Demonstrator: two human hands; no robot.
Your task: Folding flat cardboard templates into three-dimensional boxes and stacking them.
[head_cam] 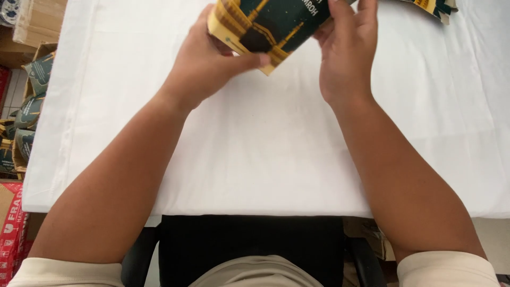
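From my head camera, my left hand (204, 64) and right hand (345, 58) both have their fingers closed on a dark green and yellow carton (265, 26), held between them just above the white desk (265, 149).

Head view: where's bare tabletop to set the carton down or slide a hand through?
Bare white tablecloth runs between the forearms, from the hands to the near edge, and outside each arm. Crowded only at the far edge: left hand and right hand grip the dark green-and-yellow carton; another printed piece sits far right.
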